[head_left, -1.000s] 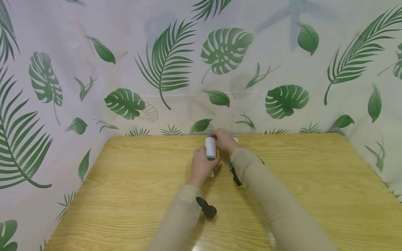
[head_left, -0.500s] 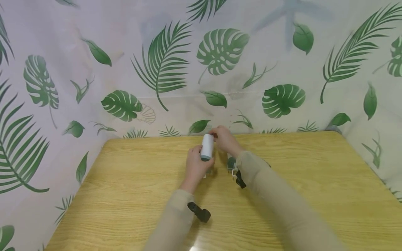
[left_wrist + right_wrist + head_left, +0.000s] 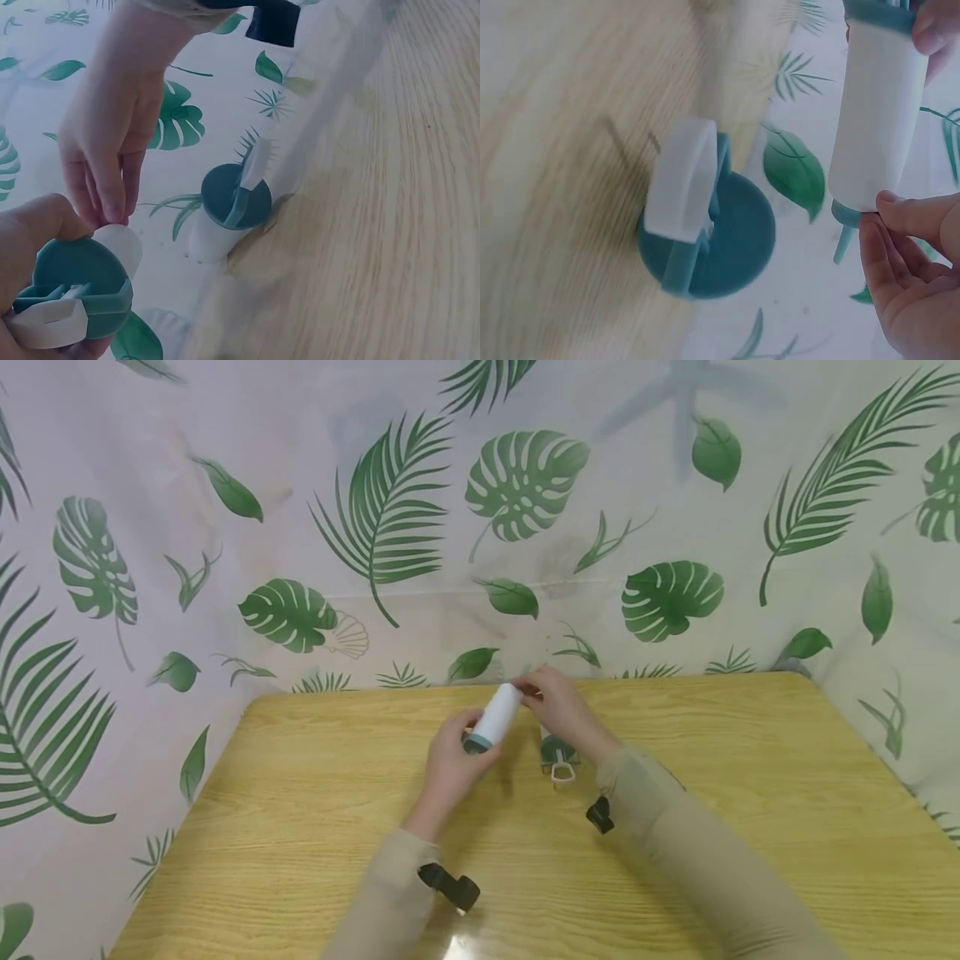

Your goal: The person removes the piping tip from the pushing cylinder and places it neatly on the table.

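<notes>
A white cylindrical bottle [image 3: 498, 714] with a teal end cap [image 3: 82, 270] is held tilted above the table's far edge. My left hand [image 3: 452, 760] grips it around the capped end, where a white loop handle [image 3: 49, 324] folds out. At the other end, a thin teal nozzle [image 3: 844, 246] shows in the right wrist view. My right hand [image 3: 919, 300] pinches the teal collar beside that nozzle, thumb against fingers. A similar second bottle, with teal cap [image 3: 742, 247] and white loop handle [image 3: 562, 772], stands on the table below my right hand.
The wood-grain table [image 3: 315, 810] spreads in front of me. Close behind its far edge rises a white wall covering [image 3: 420, 643] printed with green leaves. Each wrist carries a black camera mount [image 3: 453, 887].
My left hand has shifted left and slightly down, tilting the bottle so its far end leans right. My right hand has moved a little right, and the second bottle has come into view.
</notes>
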`<state>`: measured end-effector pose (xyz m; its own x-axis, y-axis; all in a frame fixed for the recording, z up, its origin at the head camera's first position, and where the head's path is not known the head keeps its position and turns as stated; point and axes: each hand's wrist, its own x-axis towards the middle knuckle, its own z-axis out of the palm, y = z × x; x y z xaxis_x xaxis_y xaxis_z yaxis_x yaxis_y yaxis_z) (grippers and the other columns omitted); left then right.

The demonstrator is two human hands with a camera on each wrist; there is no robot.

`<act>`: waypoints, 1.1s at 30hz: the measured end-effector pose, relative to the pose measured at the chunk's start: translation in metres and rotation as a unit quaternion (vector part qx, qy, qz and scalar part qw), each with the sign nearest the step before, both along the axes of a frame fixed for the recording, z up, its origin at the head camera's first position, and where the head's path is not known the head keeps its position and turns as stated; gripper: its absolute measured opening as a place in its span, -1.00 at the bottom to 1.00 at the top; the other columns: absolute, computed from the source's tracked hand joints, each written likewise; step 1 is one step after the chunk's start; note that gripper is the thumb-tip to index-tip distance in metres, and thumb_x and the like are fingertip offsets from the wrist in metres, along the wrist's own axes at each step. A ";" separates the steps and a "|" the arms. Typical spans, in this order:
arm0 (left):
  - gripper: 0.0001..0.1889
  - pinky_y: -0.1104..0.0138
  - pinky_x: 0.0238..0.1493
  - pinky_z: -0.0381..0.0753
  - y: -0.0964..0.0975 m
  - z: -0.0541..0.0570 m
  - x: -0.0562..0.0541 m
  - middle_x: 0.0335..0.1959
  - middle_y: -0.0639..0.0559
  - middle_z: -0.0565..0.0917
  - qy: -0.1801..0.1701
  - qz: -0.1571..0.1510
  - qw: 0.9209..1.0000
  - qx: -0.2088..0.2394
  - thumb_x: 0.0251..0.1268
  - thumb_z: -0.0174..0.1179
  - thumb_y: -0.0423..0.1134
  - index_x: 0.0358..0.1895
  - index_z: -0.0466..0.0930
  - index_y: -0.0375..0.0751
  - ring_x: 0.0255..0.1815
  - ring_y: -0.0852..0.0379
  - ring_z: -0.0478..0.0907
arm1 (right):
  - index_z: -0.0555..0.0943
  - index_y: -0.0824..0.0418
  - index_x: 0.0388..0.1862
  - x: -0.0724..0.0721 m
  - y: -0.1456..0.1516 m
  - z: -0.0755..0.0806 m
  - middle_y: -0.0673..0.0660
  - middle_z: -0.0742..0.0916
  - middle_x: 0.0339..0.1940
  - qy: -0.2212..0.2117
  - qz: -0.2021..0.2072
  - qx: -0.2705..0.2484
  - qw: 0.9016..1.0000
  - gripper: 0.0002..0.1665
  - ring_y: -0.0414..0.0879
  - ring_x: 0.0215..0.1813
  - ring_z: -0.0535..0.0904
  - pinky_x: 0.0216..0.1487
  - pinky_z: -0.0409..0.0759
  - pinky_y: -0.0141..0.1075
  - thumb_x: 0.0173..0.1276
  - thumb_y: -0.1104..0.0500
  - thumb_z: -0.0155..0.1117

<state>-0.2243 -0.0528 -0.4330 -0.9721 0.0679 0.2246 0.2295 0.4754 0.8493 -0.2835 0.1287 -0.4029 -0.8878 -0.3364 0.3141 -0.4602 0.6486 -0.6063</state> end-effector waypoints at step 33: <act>-0.53 0.25 0.15 0.47 -0.032 -0.004 0.019 0.06 0.02 0.60 0.049 -0.276 0.959 -0.040 0.00 0.41 -0.42 0.07 0.60 -0.18 0.09 0.09 0.50 | 0.58 0.31 0.04 0.064 0.084 -0.018 0.19 0.67 -0.02 -0.006 0.169 0.079 0.982 -0.57 0.07 0.00 0.60 -0.01 0.58 -0.08 0.17 0.29 0.41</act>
